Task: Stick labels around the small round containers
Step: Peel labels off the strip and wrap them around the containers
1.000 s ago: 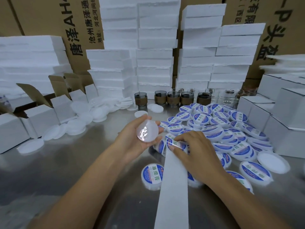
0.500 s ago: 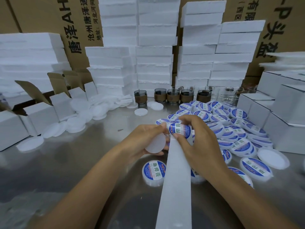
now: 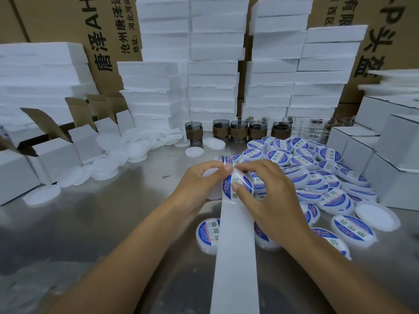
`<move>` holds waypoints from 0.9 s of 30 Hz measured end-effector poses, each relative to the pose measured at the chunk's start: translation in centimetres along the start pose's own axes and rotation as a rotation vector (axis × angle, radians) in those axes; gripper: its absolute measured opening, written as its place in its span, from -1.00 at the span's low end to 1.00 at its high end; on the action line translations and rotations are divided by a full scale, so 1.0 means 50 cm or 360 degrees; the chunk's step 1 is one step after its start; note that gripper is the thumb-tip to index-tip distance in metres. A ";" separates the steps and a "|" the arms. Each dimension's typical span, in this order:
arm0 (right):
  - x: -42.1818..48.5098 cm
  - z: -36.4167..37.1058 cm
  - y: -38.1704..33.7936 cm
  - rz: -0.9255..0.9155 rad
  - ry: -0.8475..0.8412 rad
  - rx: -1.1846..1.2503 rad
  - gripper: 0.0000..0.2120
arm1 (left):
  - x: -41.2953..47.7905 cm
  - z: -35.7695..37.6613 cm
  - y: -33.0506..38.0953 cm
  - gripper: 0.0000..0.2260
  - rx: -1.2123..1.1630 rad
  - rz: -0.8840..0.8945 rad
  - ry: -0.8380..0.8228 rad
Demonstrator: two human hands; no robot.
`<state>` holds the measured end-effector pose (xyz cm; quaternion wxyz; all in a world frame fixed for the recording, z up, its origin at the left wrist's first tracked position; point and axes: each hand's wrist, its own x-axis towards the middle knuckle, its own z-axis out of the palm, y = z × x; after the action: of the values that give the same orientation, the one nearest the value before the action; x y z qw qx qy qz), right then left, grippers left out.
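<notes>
Left hand curls around a plain white container, held just above the tabletop. Right hand pinches the blue label atop the white backing strip, against that container.

A plain white round container tilts on edge, a blue-and-white label just beside it, atop a white backing strip. Labelled containers lie heaped rightward.

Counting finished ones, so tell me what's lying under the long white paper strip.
Under the strip, a labelled container pokes out at its left edge and another container at its right, both partly covered. Anything else beneath is hidden.
</notes>
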<state>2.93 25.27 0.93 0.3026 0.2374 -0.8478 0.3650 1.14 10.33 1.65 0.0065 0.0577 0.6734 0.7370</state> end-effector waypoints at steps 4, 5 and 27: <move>0.000 -0.002 0.004 -0.0025 0.0051 -0.0138 -0.72 | -0.004 0.003 0.003 -0.80 0.0071 -0.0035 -0.0031; 0.000 -0.002 0.005 -0.0021 0.0063 -0.0153 -0.73 | -0.004 0.003 0.004 -0.81 0.0074 -0.0044 -0.0032; 0.002 -0.007 0.000 0.0112 -0.0121 0.0064 -0.89 | 0.012 -0.009 -0.005 -0.90 0.0146 -0.0021 0.0395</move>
<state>2.98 25.52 1.18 0.2522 0.2270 -0.8592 0.3830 0.49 9.95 1.38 -0.0746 -0.0381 0.7023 0.7069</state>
